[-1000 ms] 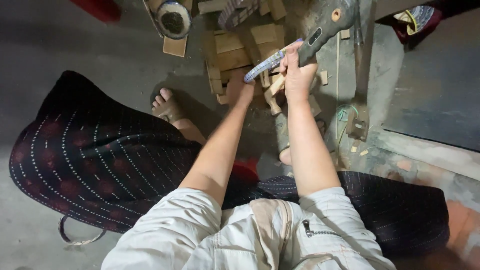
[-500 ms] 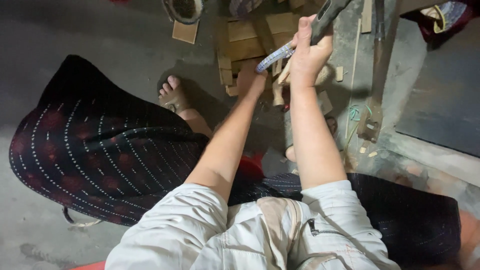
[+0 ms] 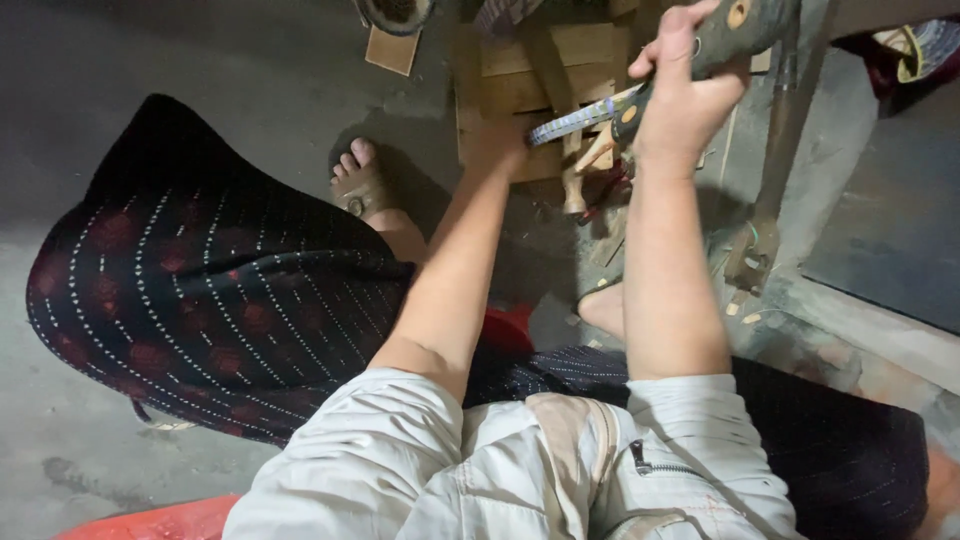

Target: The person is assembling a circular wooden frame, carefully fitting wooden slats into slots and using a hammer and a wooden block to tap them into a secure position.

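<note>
My right hand (image 3: 685, 95) is raised at the upper right and grips the dark handle of a large knife (image 3: 585, 117). The patterned blade points left. My left hand (image 3: 500, 140) reaches forward in shadow onto a stack of pale wooden blocks (image 3: 530, 65), just left of the blade tip. Its fingers are hard to make out. A small light wooden piece (image 3: 577, 188) stands under the blade, between my two hands.
I sit low on the concrete floor in a dark patterned skirt (image 3: 200, 290), with my bare foot (image 3: 358, 185) out front. A flat wood tile (image 3: 392, 50) lies at the top. On the right stands a metal post (image 3: 775, 190). A red edge (image 3: 150, 520) shows bottom left.
My right hand has lifted the knife up and to the right, away from the small wooden piece. My left hand stays on the blocks.
</note>
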